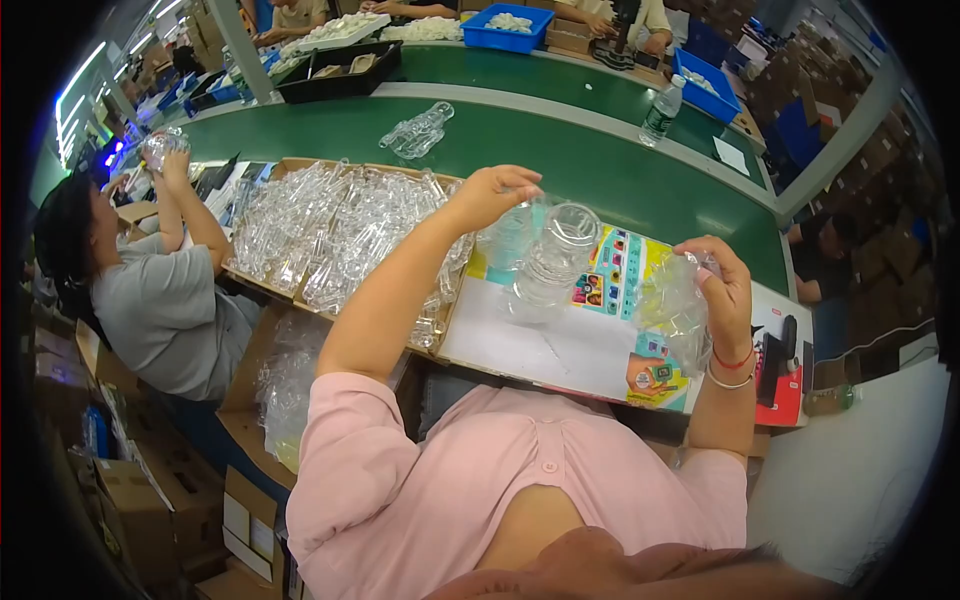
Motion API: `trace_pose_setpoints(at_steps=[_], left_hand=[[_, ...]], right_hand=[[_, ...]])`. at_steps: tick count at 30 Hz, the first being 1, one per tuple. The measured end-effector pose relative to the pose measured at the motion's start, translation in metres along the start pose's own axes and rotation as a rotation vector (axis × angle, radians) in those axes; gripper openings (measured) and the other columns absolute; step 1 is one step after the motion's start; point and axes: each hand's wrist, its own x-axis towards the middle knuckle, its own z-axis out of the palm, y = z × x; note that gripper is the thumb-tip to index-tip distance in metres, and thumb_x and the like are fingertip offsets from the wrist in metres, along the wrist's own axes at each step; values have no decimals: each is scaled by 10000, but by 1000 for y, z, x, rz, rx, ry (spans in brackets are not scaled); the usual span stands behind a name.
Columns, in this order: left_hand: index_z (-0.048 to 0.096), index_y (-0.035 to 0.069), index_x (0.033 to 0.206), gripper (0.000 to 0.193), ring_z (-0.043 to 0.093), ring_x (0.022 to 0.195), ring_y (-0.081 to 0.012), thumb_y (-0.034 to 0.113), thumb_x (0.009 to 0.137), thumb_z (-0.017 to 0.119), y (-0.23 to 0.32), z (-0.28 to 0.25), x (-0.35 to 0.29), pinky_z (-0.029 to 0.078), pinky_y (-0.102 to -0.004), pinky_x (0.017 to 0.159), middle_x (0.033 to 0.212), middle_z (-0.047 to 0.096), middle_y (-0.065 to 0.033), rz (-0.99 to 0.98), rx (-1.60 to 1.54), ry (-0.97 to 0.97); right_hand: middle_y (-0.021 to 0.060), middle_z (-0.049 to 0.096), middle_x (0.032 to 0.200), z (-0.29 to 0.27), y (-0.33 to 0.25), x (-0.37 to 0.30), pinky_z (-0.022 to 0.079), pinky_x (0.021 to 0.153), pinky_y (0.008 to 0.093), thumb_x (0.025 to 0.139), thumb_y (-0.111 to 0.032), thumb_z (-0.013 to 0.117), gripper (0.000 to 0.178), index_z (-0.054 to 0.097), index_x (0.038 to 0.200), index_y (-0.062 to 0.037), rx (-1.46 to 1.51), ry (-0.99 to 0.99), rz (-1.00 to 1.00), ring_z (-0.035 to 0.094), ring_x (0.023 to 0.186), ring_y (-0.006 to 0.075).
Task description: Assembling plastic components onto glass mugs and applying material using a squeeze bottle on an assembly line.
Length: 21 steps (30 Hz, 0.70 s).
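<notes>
On the printed board [540, 345] in front of me stands a clear ribbed jar-like container [560, 255], its round open mouth facing up. My left hand [495, 197] is bent over at its left, fingers closed at the upper edge of a thin clear plastic piece [508, 238]. That piece's full shape is hard to make out against the board. At the board's right side, my right hand [728, 290] grips another clear, shiny plastic piece [672, 305] between thumb and fingers. Its exact kind cannot be told.
Left of the board, cardboard trays [300, 290] hold many clear plastic parts. More clear parts [418, 130] lie on the green belt [330, 125]. Beyond stand a water bottle [662, 110], a black tray [340, 75] and blue bins [508, 28]. A co-worker [170, 290] sits at the left.
</notes>
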Motion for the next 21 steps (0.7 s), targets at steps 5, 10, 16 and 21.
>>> trace_pose_setpoints(at_steps=[5, 10, 16, 21], left_hand=[[669, 77, 935, 213, 581, 933, -154, 244, 862, 559, 62, -32, 7, 441, -279, 832, 970, 643, -45, 65, -261, 339], [610, 25, 1010, 209, 543, 720, -52, 169, 876, 543, 121, -113, -11, 415, -188, 622, 879, 627, -17, 387, -91, 849], [629, 40, 965, 184, 587, 781, -88, 140, 811, 618, 132, -104, -75, 451, -197, 680, 918, 626, -44, 258, -53, 521], [426, 82, 1246, 753, 524, 1042, -235, 208, 600, 792, 70, -7, -103, 414, -313, 861, 1214, 508, -121, -137, 217, 136]], right_hand=[[43, 469, 719, 4, 6, 9, 306, 622, 200, 799, -173, 586, 216, 500, 710, 4, -348, -180, -159, 418, 675, 99], [64, 483, 718, 27, -11, 24, 334, 591, 223, 711, -94, 678, 217, 489, 779, -13, -369, -77, -48, 442, 669, 123], [95, 554, 814, 54, -31, 56, 423, 661, 264, 632, -110, 751, 521, 504, 1087, -50, -492, -333, 20, 540, 735, 178], [105, 595, 890, 74, -17, 61, 449, 770, 292, 588, -151, 789, 649, 493, 1158, -62, -515, -363, -307, 586, 842, 234]])
